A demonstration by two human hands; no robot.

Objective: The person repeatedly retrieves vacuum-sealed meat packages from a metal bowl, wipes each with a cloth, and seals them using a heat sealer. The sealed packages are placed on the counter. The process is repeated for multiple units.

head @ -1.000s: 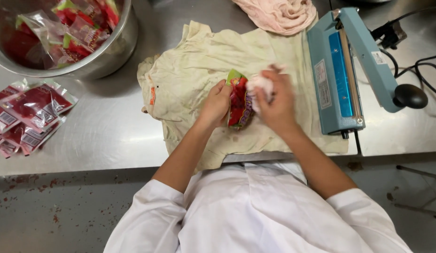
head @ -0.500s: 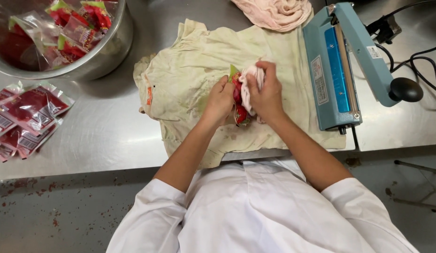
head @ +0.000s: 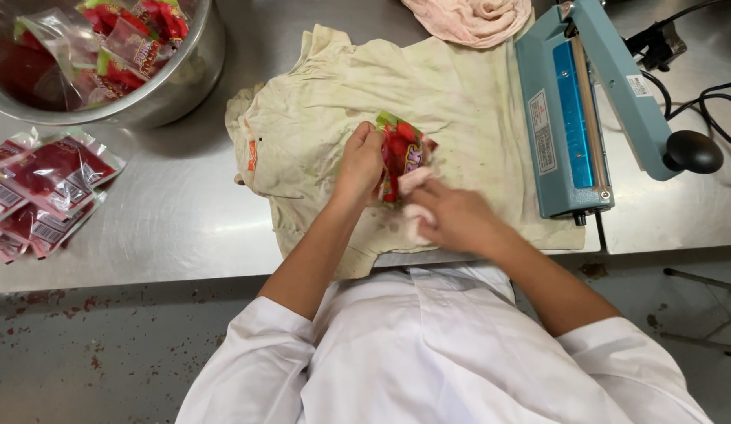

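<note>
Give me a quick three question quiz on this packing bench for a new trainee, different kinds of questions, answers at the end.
1. True or false: the left hand holds a red sachet over the stained cloth.
2. What does the right hand press against that sachet? A) a knife B) a small pale rag C) a label
3. Fill in: the blue heat sealer stands on the person's ___ side, and the steel bowl of sachets on the other.

Key: 1 true; 2 B; 3 right.
</note>
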